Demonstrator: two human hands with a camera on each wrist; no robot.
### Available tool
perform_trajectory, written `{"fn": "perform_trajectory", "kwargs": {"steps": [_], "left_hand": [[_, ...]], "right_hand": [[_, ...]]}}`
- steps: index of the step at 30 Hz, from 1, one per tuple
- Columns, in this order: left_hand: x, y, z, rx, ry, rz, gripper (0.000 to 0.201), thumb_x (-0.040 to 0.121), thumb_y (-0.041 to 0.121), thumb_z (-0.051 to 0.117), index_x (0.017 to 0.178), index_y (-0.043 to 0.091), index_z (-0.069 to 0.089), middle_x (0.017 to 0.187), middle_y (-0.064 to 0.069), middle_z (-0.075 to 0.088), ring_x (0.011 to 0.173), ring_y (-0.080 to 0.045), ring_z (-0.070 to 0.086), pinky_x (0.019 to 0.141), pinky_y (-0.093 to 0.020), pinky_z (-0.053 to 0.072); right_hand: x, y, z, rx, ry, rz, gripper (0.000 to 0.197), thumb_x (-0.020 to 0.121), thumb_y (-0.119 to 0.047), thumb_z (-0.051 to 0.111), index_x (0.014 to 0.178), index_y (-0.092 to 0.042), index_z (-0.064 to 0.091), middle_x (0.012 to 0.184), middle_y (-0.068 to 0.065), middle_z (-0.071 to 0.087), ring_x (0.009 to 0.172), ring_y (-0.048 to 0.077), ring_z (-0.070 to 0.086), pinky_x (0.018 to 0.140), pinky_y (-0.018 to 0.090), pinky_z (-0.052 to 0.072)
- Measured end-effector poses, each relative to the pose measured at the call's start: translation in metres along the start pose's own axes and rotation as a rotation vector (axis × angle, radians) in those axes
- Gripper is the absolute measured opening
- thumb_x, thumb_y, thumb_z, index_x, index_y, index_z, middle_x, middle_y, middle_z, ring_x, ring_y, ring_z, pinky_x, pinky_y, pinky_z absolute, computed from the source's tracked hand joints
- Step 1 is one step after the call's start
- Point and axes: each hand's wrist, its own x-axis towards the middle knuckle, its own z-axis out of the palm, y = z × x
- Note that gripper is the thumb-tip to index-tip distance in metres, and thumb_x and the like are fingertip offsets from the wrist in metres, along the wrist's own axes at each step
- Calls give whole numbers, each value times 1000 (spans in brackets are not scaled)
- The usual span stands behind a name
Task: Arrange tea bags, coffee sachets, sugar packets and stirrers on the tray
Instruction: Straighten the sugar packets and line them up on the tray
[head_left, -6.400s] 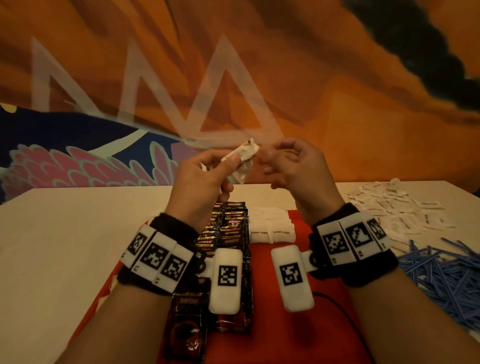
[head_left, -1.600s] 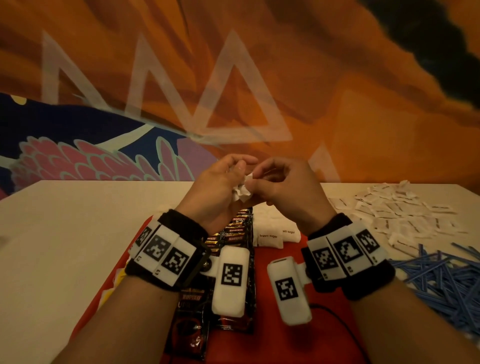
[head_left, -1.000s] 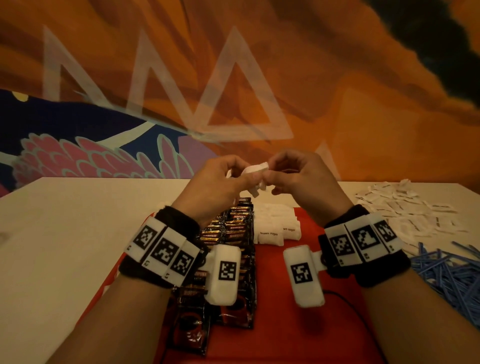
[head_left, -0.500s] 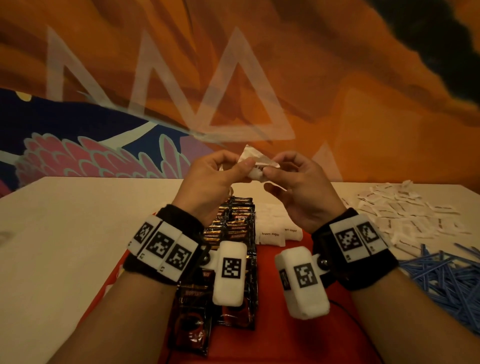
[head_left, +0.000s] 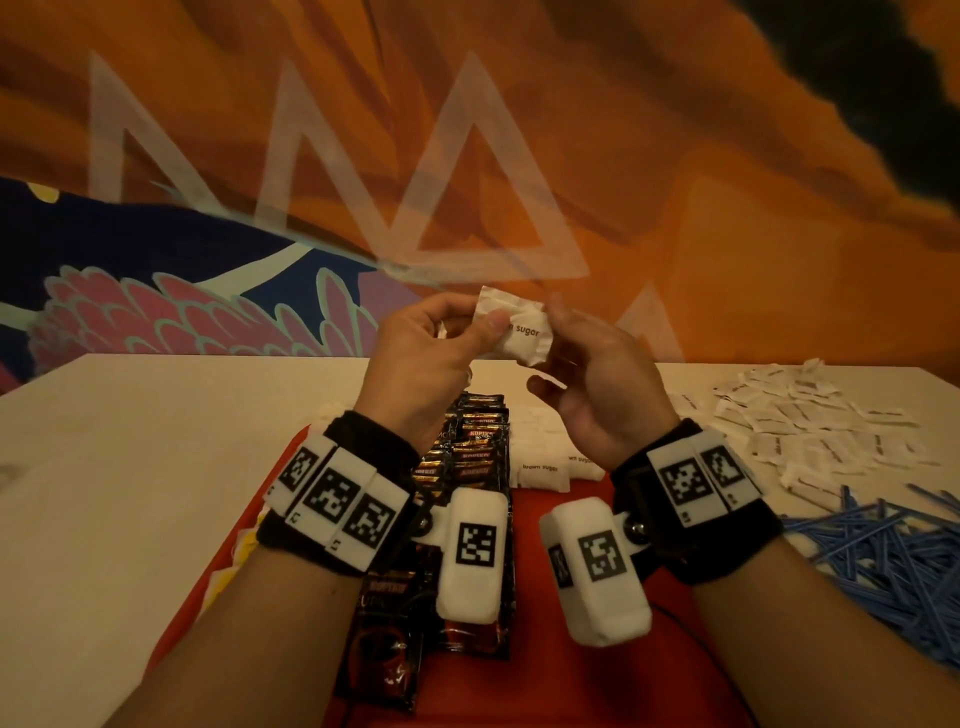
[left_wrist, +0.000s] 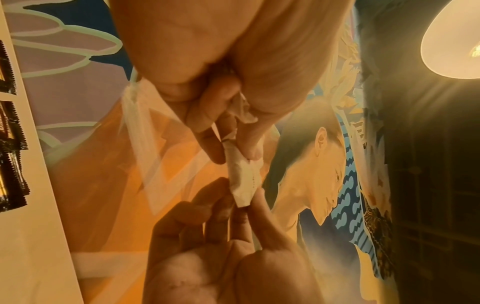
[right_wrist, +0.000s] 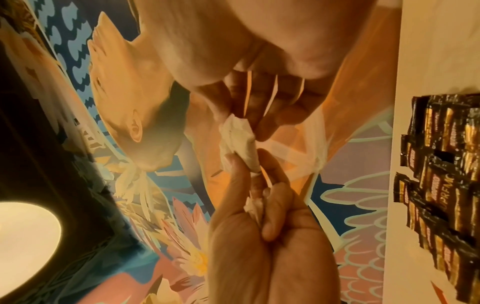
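Note:
Both hands are raised above the red tray (head_left: 582, 686). Between them is a white brown sugar packet (head_left: 522, 335), its label facing me. My left hand (head_left: 485, 325) pinches its left end and my right hand (head_left: 553, 319) pinches the right end. In the left wrist view the sugar packet (left_wrist: 241, 176) stretches between my left hand (left_wrist: 233, 152) and right hand (left_wrist: 241, 202). A second crumpled packet (right_wrist: 253, 202) is tucked in the left palm. Dark coffee sachets (head_left: 470, 452) lie in rows on the tray, with white sugar packets (head_left: 540, 470) beside them.
Loose white sugar packets (head_left: 810, 426) are strewn over the beige table (head_left: 130, 493) at the right. A heap of blue stirrers (head_left: 893, 561) lies nearer on that side. Yellow-and-white packets (head_left: 244, 551) peek out at the tray's left edge. A painted wall stands behind the table.
The packet, crumpled between both hands a second ago, is now pulled flatter and turned so its label faces me. Both hands stayed raised over the tray.

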Motion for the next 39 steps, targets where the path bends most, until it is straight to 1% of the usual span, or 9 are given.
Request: {"fn": "perform_trajectory", "kwargs": {"steps": [5, 12, 17, 19, 22, 26, 29, 32, 39], "left_hand": [[0, 2, -2, -4, 30, 14, 6, 87, 13, 70, 93, 15, 70, 81, 2, 70, 65, -10, 60, 44, -17, 36], [1, 5, -5, -28, 17, 14, 12, 91, 6, 66, 92, 17, 69, 78, 7, 69, 76, -15, 64, 53, -19, 42], [5, 8, -15, 243, 65, 271, 22, 90, 7, 69, 98, 27, 66, 102, 1, 71, 97, -16, 68, 61, -19, 48], [3, 13, -16, 347, -22, 354, 22, 92, 8, 67, 105, 25, 64, 107, 2, 68, 92, -6, 66, 64, -19, 49], [-2, 17, -12, 363, -215, 295, 25, 94, 3, 61, 112, 20, 66, 100, 6, 67, 69, 6, 60, 57, -12, 44], [-2, 15, -9, 417, -184, 296, 30, 93, -1, 62, 115, 17, 68, 88, 10, 66, 66, 11, 59, 61, -4, 42], [-3, 15, -8, 399, -157, 271, 33, 92, 1, 64, 117, 23, 67, 83, 12, 63, 63, 9, 57, 61, -4, 40], [-3, 15, -9, 443, -163, 270, 36, 92, 7, 66, 113, 35, 66, 94, 13, 66, 78, 5, 58, 69, -7, 42], [-6, 20, -4, 402, -160, 266, 37, 92, 1, 65, 120, 25, 65, 88, 5, 65, 58, 10, 55, 58, -5, 40]], "right_hand": [[1, 0, -2, -43, -62, -76, 38, 83, -28, 70, 113, -5, 64, 96, 7, 69, 84, 17, 64, 66, 28, 51], [2, -1, -4, -146, -72, -185, 11, 85, -4, 69, 96, -3, 68, 78, 4, 71, 62, 10, 65, 52, 20, 45], [5, -6, -9, -72, -32, -135, 10, 86, -5, 69, 95, -6, 68, 79, 2, 73, 60, 8, 65, 51, 18, 47], [4, -9, -10, -73, -44, -123, 12, 86, -5, 69, 98, -4, 68, 80, 3, 73, 61, 8, 66, 51, 18, 47], [2, -11, -9, -85, -67, -131, 19, 86, -4, 68, 104, -6, 66, 78, 3, 73, 61, 9, 65, 52, 18, 48], [1, -11, -11, -320, 19, -359, 46, 86, -6, 72, 122, -28, 55, 93, 5, 70, 70, 12, 68, 56, 24, 51], [0, -12, -11, -481, -50, -487, 30, 88, -6, 70, 113, -24, 67, 97, -2, 71, 73, 10, 66, 56, 25, 51], [-2, -12, -11, -446, -95, -401, 15, 89, -4, 67, 101, -12, 73, 88, 4, 73, 67, 11, 62, 57, 25, 49], [-7, -26, -17, -235, 8, -169, 31, 84, -12, 73, 114, -13, 64, 84, 3, 74, 66, 11, 67, 56, 22, 49]]}}
